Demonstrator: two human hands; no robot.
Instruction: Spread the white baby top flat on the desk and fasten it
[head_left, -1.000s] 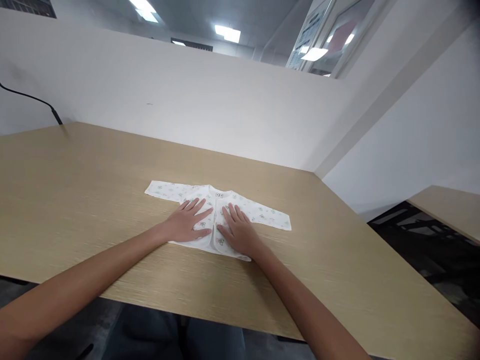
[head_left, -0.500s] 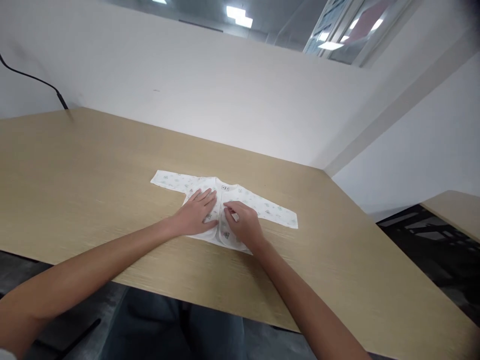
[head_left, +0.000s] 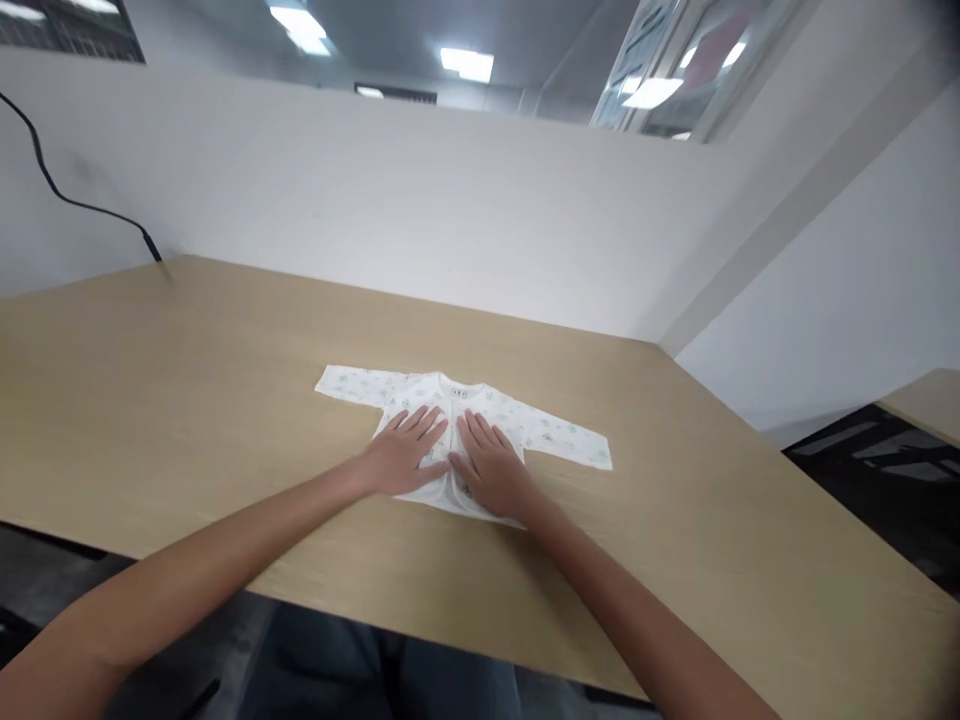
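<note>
A small white baby shirt with a fine coloured print lies flat on the table, its long sleeves spread to both sides and its neckline away from me. Its front is split down the middle, and a small label shows inside the collar. My left hand rests flat on the left front panel with the fingers stretched out. On the right panel lies my right hand, palm down and fingers extended. Both hands cover much of the shirt's body; the lower hem peeks out below them.
The wooden table extends to both sides and ends at a white wall behind. A black cable runs down the wall to the table's back left. At the right, a dark frame stands beneath another tabletop.
My right hand has gone from pinched fingers at the front opening to lying flat on the right panel. My left hand stays flat on the shirt. The camera view has shifted slightly.
</note>
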